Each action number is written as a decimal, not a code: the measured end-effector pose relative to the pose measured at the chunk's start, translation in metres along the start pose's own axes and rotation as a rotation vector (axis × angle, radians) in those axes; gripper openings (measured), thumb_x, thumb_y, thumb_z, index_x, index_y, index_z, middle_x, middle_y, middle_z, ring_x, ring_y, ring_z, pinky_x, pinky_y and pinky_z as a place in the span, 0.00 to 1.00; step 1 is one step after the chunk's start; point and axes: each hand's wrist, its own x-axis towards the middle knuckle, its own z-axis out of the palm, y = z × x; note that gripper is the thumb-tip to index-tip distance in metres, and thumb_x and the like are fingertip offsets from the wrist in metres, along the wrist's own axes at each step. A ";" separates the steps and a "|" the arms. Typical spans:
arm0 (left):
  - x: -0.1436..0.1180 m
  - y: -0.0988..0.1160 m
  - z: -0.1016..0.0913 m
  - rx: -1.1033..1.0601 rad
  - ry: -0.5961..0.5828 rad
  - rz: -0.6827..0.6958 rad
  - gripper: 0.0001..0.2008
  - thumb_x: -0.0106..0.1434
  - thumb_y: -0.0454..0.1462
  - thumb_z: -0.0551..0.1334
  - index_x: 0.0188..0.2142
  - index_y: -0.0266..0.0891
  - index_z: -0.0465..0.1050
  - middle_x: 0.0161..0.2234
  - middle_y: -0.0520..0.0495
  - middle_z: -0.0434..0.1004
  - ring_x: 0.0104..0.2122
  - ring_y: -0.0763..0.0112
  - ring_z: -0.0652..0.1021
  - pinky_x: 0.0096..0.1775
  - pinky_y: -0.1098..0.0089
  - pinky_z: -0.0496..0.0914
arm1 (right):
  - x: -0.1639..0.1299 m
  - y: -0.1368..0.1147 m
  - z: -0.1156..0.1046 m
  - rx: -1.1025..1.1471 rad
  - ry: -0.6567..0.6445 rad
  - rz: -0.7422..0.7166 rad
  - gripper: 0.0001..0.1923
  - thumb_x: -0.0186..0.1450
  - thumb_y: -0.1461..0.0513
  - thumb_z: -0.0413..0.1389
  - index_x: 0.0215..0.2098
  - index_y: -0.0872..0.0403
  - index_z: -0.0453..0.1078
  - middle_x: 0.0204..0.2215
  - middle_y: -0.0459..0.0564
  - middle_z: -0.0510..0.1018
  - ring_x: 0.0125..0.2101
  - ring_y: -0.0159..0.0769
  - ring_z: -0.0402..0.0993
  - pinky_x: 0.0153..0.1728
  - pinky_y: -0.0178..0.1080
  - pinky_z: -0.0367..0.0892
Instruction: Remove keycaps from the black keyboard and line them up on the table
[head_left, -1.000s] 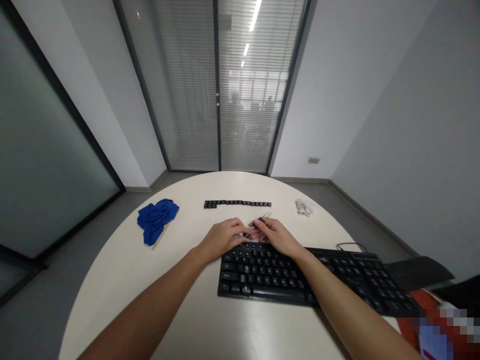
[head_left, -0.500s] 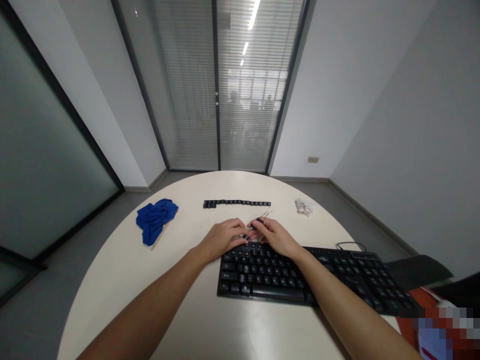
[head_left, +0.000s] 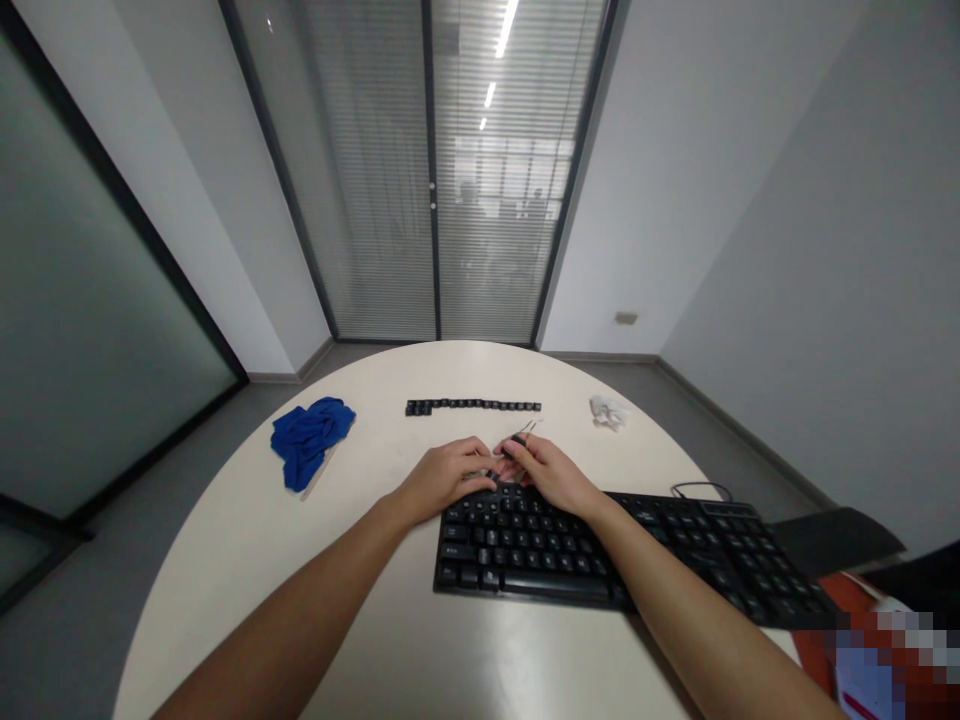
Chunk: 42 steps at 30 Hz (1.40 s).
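A black keyboard lies on the table under my forearms, and its upper left keys are beneath my fingers. My right hand is closed round a small dark tool with thin wire ends, which looks like a keycap puller; the wires point away from me. Just left of it, my left hand rests at the keyboard's top edge, fingers bent and tips nearly meeting the right hand's. Something small and dark shows at its fingertips, too small to name. Beyond both hands, several black keycaps stand in a row, with a short second row at the left.
A crumpled blue cloth lies on the left of the round white table. Crumpled white tissue or plastic is at the right. A cable loops behind the keyboard. A dark chair stands beyond the right edge.
Both hands stay almost in place, with only slight finger movement. The view has shifted very slightly.
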 end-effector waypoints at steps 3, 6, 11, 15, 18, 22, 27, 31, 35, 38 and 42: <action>0.000 0.000 0.000 0.014 -0.013 0.003 0.11 0.67 0.44 0.60 0.46 0.46 0.77 0.44 0.48 0.74 0.43 0.67 0.75 0.46 0.70 0.67 | -0.001 0.000 0.001 -0.029 0.021 -0.023 0.20 0.70 0.47 0.48 0.40 0.53 0.71 0.29 0.48 0.80 0.30 0.37 0.79 0.28 0.36 0.70; 0.001 0.000 0.000 -0.003 -0.019 0.008 0.12 0.67 0.44 0.60 0.46 0.46 0.77 0.44 0.48 0.75 0.44 0.67 0.75 0.46 0.70 0.67 | -0.001 0.000 0.002 -0.039 0.037 -0.039 0.20 0.70 0.47 0.48 0.40 0.53 0.70 0.29 0.49 0.79 0.30 0.37 0.78 0.28 0.37 0.70; 0.001 0.000 0.000 -0.043 -0.011 -0.002 0.11 0.67 0.43 0.60 0.46 0.47 0.77 0.44 0.49 0.76 0.44 0.67 0.75 0.48 0.69 0.67 | 0.001 0.001 0.004 -0.038 0.050 -0.025 0.21 0.69 0.45 0.47 0.38 0.52 0.69 0.28 0.48 0.79 0.29 0.38 0.78 0.27 0.37 0.70; 0.001 -0.001 0.002 -0.088 0.007 -0.028 0.11 0.67 0.43 0.61 0.45 0.46 0.77 0.44 0.49 0.75 0.42 0.68 0.75 0.47 0.69 0.67 | 0.002 0.001 0.003 0.034 0.043 0.030 0.22 0.67 0.43 0.48 0.37 0.52 0.67 0.27 0.48 0.80 0.29 0.37 0.79 0.26 0.35 0.69; 0.001 -0.002 0.004 -0.134 0.047 -0.052 0.11 0.66 0.43 0.62 0.45 0.45 0.77 0.43 0.49 0.75 0.37 0.71 0.75 0.43 0.71 0.68 | 0.003 0.002 0.002 0.114 0.032 0.048 0.22 0.66 0.43 0.51 0.38 0.53 0.65 0.28 0.49 0.80 0.29 0.36 0.79 0.25 0.33 0.68; 0.002 -0.001 0.007 -0.197 0.056 -0.055 0.11 0.66 0.42 0.62 0.45 0.44 0.77 0.42 0.49 0.74 0.35 0.73 0.75 0.40 0.72 0.68 | 0.004 0.005 0.001 0.193 0.034 0.089 0.22 0.65 0.43 0.53 0.39 0.54 0.67 0.29 0.49 0.80 0.28 0.34 0.79 0.28 0.34 0.71; 0.002 0.000 0.006 -0.176 0.063 -0.071 0.10 0.66 0.42 0.61 0.45 0.45 0.77 0.44 0.49 0.74 0.37 0.72 0.75 0.41 0.71 0.69 | 0.003 0.005 0.001 0.233 0.026 0.130 0.23 0.66 0.42 0.51 0.44 0.51 0.69 0.27 0.47 0.80 0.29 0.36 0.79 0.33 0.39 0.74; 0.001 -0.001 0.005 -0.072 0.061 -0.053 0.11 0.66 0.42 0.61 0.48 0.47 0.76 0.44 0.49 0.74 0.40 0.70 0.75 0.44 0.70 0.69 | 0.004 0.007 -0.002 0.257 -0.013 0.131 0.23 0.66 0.43 0.51 0.46 0.51 0.70 0.29 0.47 0.81 0.32 0.37 0.80 0.36 0.38 0.74; 0.001 -0.001 0.004 0.032 0.068 0.006 0.12 0.67 0.42 0.60 0.48 0.47 0.76 0.45 0.48 0.74 0.43 0.68 0.75 0.46 0.69 0.68 | 0.004 0.008 -0.004 0.313 -0.034 0.144 0.23 0.66 0.45 0.53 0.48 0.52 0.69 0.30 0.48 0.81 0.33 0.35 0.80 0.34 0.35 0.73; 0.001 0.002 0.003 0.058 0.069 0.045 0.12 0.68 0.42 0.59 0.48 0.47 0.76 0.45 0.48 0.74 0.44 0.68 0.75 0.47 0.68 0.68 | 0.003 0.006 -0.004 0.322 -0.037 0.138 0.22 0.65 0.45 0.55 0.46 0.53 0.70 0.30 0.48 0.81 0.31 0.33 0.79 0.33 0.33 0.73; 0.001 0.006 0.002 0.037 0.061 0.087 0.11 0.68 0.42 0.59 0.48 0.46 0.75 0.46 0.47 0.75 0.45 0.67 0.75 0.48 0.68 0.68 | 0.004 0.008 -0.004 0.311 -0.047 0.101 0.21 0.65 0.46 0.56 0.43 0.54 0.71 0.30 0.47 0.81 0.29 0.30 0.78 0.33 0.32 0.72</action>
